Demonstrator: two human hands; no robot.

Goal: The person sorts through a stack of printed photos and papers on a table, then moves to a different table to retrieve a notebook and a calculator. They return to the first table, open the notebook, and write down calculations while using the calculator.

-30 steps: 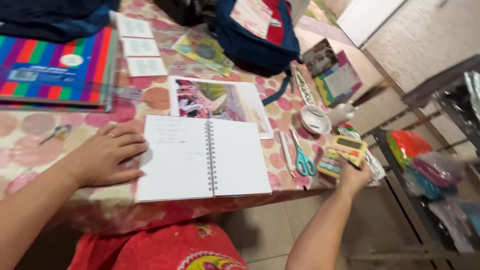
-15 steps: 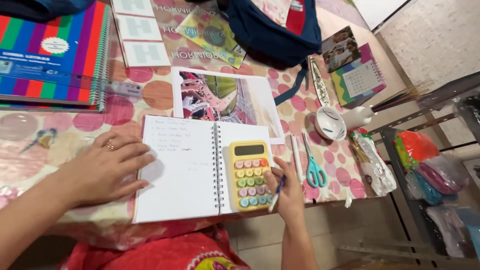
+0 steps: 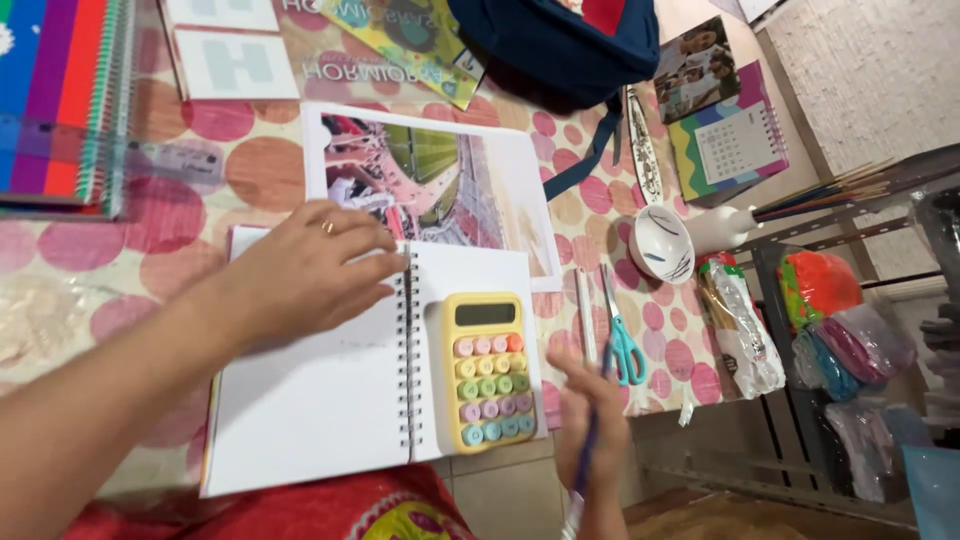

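Head view, single entry. Left hand (image 3: 305, 268): open, fingers spread, palm flat on the left page of a spiral notebook (image 3: 330, 400), fingertips reaching to the wire binding; it pins the page and holds nothing. Right hand (image 3: 590, 420): just past the notebook's right edge, off the near side of the table (image 3: 250, 170), fingers closed around a thin dark pen (image 3: 588, 455) that runs down through the hand. Yellow calculator (image 3: 487, 370) with pastel round keys: lying loose on the notebook's right page, between the two hands, just left of the right hand, touched by neither. Beyond the left hand: a printed picture sheet (image 3: 440, 190), partly under the notebook's far edge. Beyond the right hand: blue-handled scissors (image 3: 622, 345) and a white stick-shaped item beside them; farther off, a small white bowl (image 3: 660, 243), a desk calendar (image 3: 728, 150) and a dark blue bag (image 3: 560, 45). Far left of the left hand: a stack of rainbow-covered spiral books (image 3: 60, 100). Risk, as judged: the notebook overhangs the table's near edge, so lifting the left hand's weight or nudging the book with the right hand could tip it and slide the loose calculator to the floor; the pen, held off the edge, would drop if the grip slackened.
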